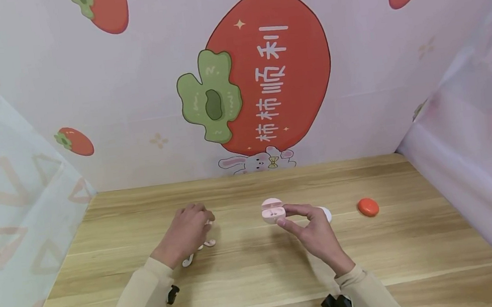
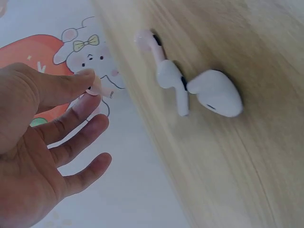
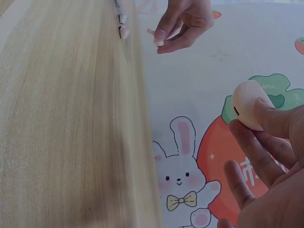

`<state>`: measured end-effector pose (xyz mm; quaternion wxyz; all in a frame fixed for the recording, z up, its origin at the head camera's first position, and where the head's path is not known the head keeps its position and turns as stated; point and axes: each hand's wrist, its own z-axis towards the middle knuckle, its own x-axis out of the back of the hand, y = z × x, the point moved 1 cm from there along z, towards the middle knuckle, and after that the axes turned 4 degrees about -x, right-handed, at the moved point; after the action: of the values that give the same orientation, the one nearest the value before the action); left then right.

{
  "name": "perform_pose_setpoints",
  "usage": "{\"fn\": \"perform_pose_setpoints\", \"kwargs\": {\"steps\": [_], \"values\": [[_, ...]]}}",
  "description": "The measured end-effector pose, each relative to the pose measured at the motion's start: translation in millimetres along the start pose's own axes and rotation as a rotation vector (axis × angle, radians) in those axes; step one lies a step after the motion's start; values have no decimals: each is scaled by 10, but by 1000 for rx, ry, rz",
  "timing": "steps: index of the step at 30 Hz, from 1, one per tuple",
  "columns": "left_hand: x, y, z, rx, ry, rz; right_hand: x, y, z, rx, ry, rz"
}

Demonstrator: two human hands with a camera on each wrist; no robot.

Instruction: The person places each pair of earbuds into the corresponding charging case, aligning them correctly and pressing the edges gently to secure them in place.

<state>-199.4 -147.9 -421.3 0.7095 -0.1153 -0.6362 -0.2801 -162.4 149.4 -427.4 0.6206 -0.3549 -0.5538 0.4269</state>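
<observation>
My left hand (image 1: 189,232) is above the left part of the table, pinching a small pink earbud (image 2: 100,89) between thumb and index finger. Its other fingers are spread. Below it on the wood lie a pink earbud (image 2: 142,39) and two white earbuds, one (image 2: 168,75) touching or very near the other (image 2: 222,94). With thumb and fingers, my right hand (image 1: 314,227) holds a pink earbud charging case (image 1: 274,218) in the air, its lid raised and its inside facing me. In the right wrist view the case's rounded back shows a dark slot.
Behind my right hand a white rounded object (image 1: 327,213) lies partly hidden. Farther right sits an orange-red rounded case (image 1: 368,207). The wooden table (image 1: 260,292) meets a printed backdrop (image 1: 132,95) behind and sheets at both sides.
</observation>
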Motion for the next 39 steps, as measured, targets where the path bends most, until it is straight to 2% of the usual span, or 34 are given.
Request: {"fn": "perform_pose_setpoints", "kwargs": {"steps": [9,14,24,30,34,39], "values": [[69,64,10,-1,61,-47,-1,-13,0,-12,-3,2],[80,100,24,-9,101,-102,-2,-4,1,-8,-7,2],[126,196,46,-33,230,-193,-20,-1,-12,-11,-12,7],[140,244,44,-90,295,-218,-20,-4,-11,-1,-8,4],[144,269,32,-131,317,-224,-22,-7,-12,1,-10,6],[156,300,22,-140,328,-231,-20,-14,-17,0,-12,13]]}}
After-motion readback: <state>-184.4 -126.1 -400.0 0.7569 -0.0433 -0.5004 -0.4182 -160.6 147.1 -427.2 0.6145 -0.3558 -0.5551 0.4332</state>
